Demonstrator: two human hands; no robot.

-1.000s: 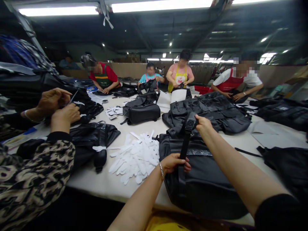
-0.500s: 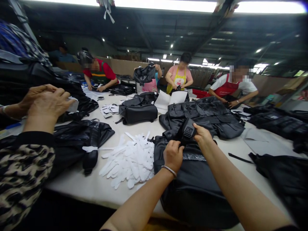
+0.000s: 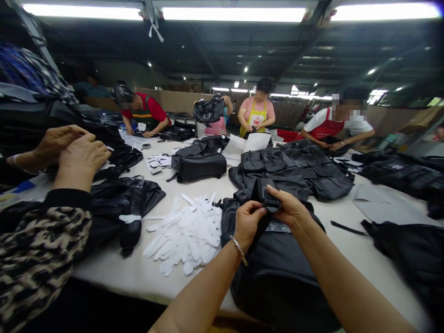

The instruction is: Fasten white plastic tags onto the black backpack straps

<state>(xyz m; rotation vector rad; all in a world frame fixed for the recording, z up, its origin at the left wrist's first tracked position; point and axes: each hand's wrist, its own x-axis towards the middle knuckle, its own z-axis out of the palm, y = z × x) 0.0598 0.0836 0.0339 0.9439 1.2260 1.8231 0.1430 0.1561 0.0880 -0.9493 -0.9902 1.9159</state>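
A black backpack [image 3: 277, 268] lies on the table right in front of me. Above its upper part, both my hands grip a black shoulder strap [image 3: 261, 188] with a plastic buckle [image 3: 271, 202] at its end. My left hand [image 3: 248, 219] wears a twisted bracelet and pinches the strap beside the buckle. The fingers of my right hand [image 3: 289, 206] are closed on the buckle from the right. A strip of clear plastic wrap [image 3: 277, 226] shows on the bag below my hands. Left of the bag lies a pile of white paper strips [image 3: 189, 231].
At the left, a co-worker's hands [image 3: 78, 152] are over another black bag [image 3: 114, 199]. Several black bags [image 3: 294, 166] lie across the pale table [image 3: 156, 277]. Several people in aprons work at the far side. More bags [image 3: 409, 259] lie at the right.
My right hand has come down and closer to my left, and the buckle has tilted lower. The co-worker's hands at the left have moved slightly right.
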